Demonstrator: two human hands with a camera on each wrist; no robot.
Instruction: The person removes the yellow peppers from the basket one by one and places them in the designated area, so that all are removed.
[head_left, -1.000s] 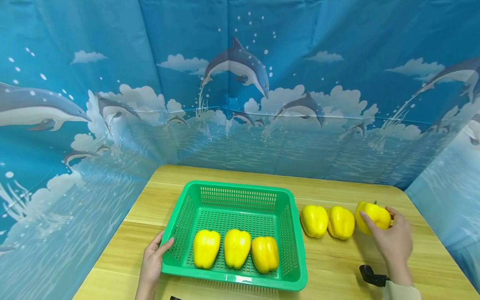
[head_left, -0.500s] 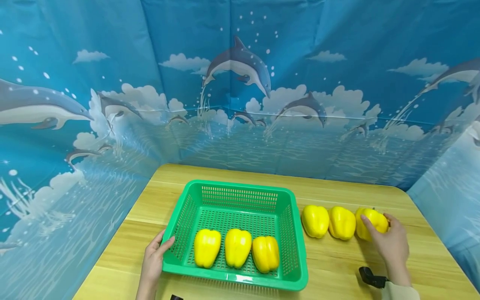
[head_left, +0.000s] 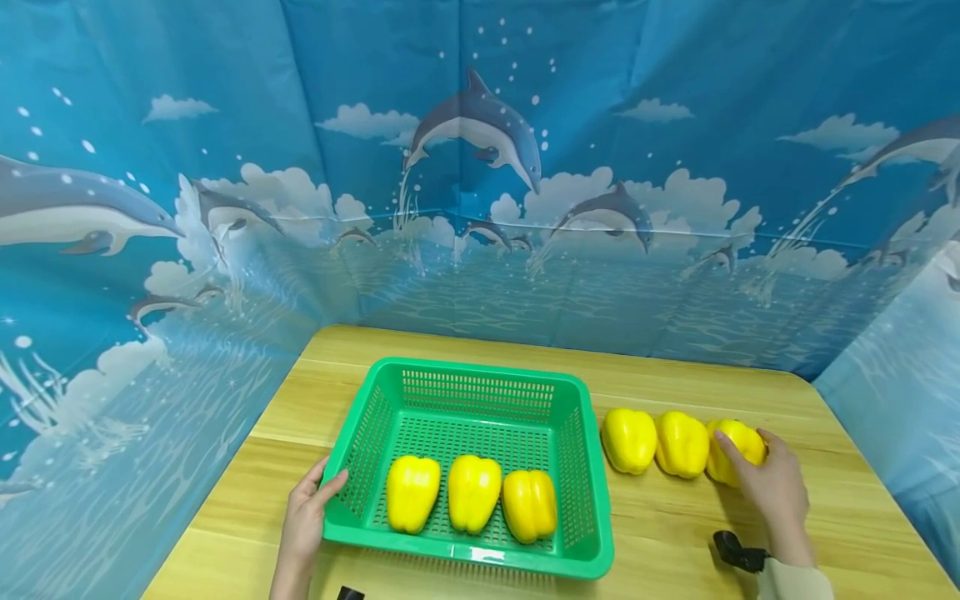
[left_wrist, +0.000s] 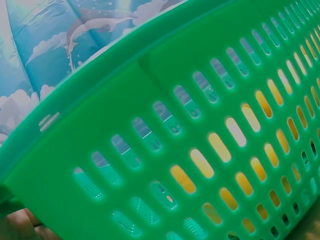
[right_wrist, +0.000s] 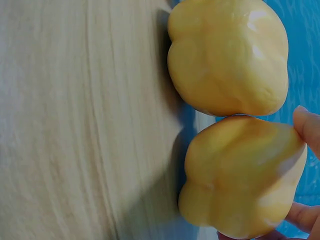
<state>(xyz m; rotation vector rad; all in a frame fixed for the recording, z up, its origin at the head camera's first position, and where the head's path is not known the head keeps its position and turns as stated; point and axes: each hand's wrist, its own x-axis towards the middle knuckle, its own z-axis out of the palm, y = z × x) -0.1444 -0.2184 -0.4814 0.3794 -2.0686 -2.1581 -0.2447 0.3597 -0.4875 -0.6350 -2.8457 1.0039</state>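
My left hand (head_left: 303, 512) grips the left rim of a green plastic basket (head_left: 525, 565), thumb over the edge. Three yellow bell peppers lie along the near side inside it; the middle one (head_left: 474, 495) has a pepper on either side. Right of the basket, my right hand (head_left: 776, 487) holds a yellow bell pepper (head_left: 738, 446) between thumb and fingers, low at the table. It sits against a second pepper (head_left: 682, 444), and a third (head_left: 628, 440) stands nearest the basket. In the right wrist view the held pepper (right_wrist: 240, 175) touches its neighbour (right_wrist: 230, 55).
The wooden table (head_left: 660, 533) has rounded far corners. A blue curtain (head_left: 465, 283) printed with dolphins hangs behind and at both sides. A black strap mount (head_left: 738, 552) is at my right wrist. Slots pierce the basket's wall (left_wrist: 165, 80).
My right hand has brought its pepper left and toward me, down against the row of peppers. The left hand and basket have stayed about the same.
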